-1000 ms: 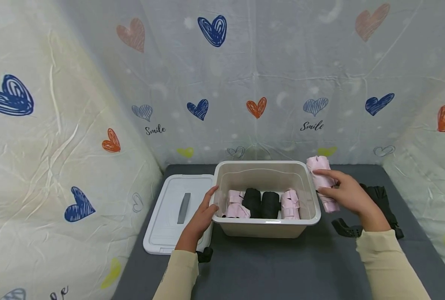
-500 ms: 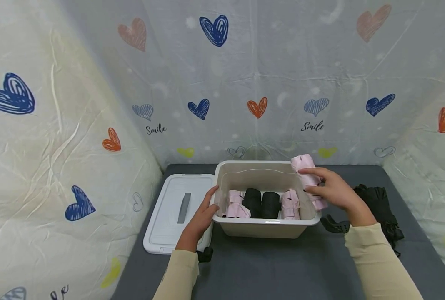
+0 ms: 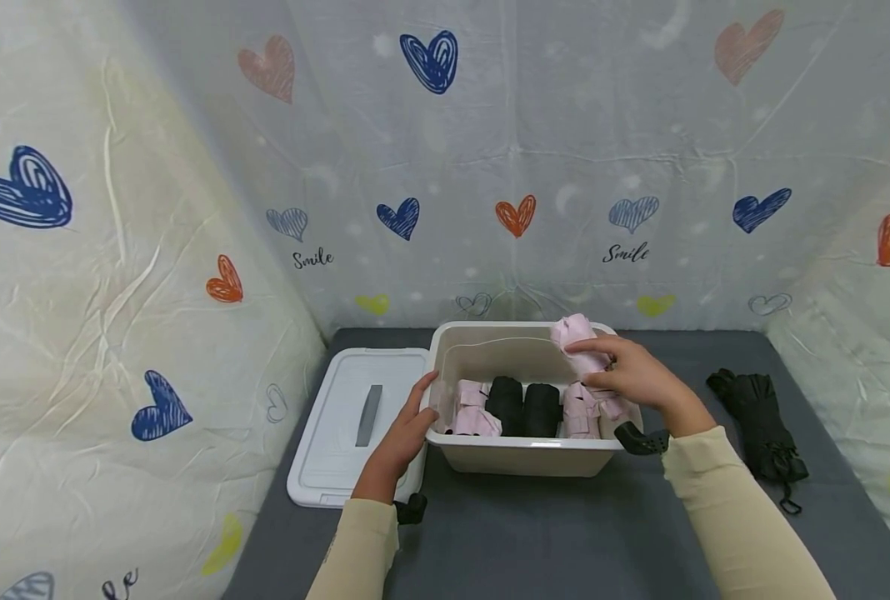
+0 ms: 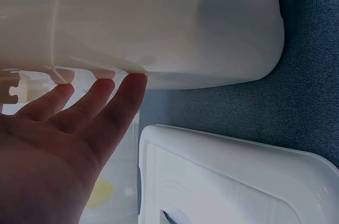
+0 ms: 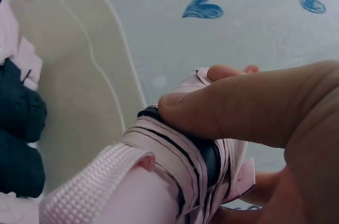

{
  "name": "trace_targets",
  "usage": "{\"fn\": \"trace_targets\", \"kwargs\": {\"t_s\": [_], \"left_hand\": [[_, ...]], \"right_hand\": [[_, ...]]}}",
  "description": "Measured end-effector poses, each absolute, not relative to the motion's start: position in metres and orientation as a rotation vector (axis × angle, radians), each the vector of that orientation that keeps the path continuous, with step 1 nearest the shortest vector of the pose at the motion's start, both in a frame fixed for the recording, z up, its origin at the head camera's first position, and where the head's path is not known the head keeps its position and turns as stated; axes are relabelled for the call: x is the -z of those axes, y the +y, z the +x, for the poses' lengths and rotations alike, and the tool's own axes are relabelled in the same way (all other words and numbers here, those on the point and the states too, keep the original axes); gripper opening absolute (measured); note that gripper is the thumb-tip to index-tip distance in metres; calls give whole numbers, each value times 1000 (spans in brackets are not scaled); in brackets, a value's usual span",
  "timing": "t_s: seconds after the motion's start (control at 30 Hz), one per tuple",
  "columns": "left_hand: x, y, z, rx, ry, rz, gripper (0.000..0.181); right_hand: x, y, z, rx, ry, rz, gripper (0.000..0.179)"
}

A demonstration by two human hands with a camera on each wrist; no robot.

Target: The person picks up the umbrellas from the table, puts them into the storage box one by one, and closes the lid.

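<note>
A pink folded umbrella (image 3: 584,362) hangs tilted over the right end of the beige storage box (image 3: 523,460). My right hand (image 3: 640,377) grips it by its side. In the right wrist view the thumb presses on the rolled pink fabric (image 5: 159,147), near a woven pink strap (image 5: 90,192). My left hand (image 3: 403,433) holds the box's left rim, its fingertips (image 4: 135,83) against the outer wall in the left wrist view. Inside the box stand two black rolls (image 3: 505,406) in the middle, with pink rolls (image 3: 477,410) on either side.
A white lid (image 3: 325,458) with a grey handle (image 3: 368,417) lies left of the box on the dark grey table (image 3: 520,533). To the right lies a black folded umbrella (image 3: 760,425) with a loop. A heart-printed curtain (image 3: 445,167) encloses the back and sides.
My right hand has carried the pink umbrella left, from beside the box to over its right end. The black umbrella on the right has come into fuller view. The left hand stays on the rim.
</note>
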State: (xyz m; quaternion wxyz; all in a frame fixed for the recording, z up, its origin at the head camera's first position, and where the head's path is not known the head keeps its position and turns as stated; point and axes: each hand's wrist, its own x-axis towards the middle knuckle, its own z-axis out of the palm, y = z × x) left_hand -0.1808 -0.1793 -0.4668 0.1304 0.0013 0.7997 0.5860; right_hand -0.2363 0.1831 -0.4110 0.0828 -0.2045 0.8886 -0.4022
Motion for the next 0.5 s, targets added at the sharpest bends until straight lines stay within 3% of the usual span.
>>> {"fn": "trace_targets", "kwargs": {"t_s": [0.5], "left_hand": [[505,-186,-197,-1723,2374,-32,65]], "right_hand": [[423,158,-260,1029,2588,-782,49]]}}
